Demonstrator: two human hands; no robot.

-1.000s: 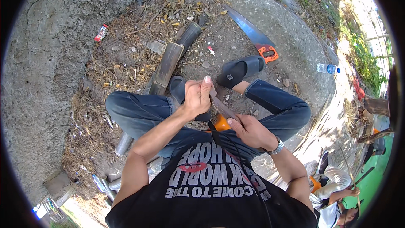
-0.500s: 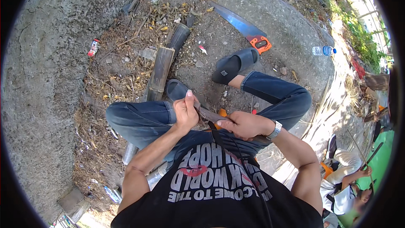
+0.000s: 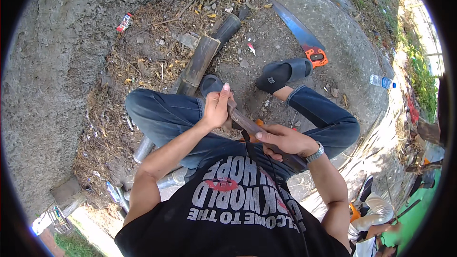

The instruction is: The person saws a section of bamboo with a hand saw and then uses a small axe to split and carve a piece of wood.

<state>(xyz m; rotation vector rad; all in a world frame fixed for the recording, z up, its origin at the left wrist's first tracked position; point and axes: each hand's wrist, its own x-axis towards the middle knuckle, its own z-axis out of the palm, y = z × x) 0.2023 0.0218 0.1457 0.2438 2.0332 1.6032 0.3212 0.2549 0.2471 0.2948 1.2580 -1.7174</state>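
Note:
Across my lap lies a long brown piece that looks like split bamboo [image 3: 244,122], slanting from upper left to lower right. My left hand [image 3: 217,108] is closed around its upper end, thumb pointing up. Farther down, my right hand [image 3: 288,139] grips it, thumb along its top and fingers curled beneath. Its lower end shows past the right hand, by the wrist watch [image 3: 313,152]. A small orange thing [image 3: 259,122] shows behind the piece, mostly hidden. Beyond my left knee, a cut bamboo section [image 3: 202,60] rests against a darker one [image 3: 226,29].
An orange-handled handsaw [image 3: 300,32] lies beyond my sandalled right foot [image 3: 284,74]. A water bottle [image 3: 382,82] lies on the stone at right. Rough concrete [image 3: 62,81] borders the left side. Another person [image 3: 376,214] sits at lower right.
The view has swung, so the ground, saw and bamboo sections appear farther right and higher. Both hands still hold the brown piece, and more of it shows below the right hand.

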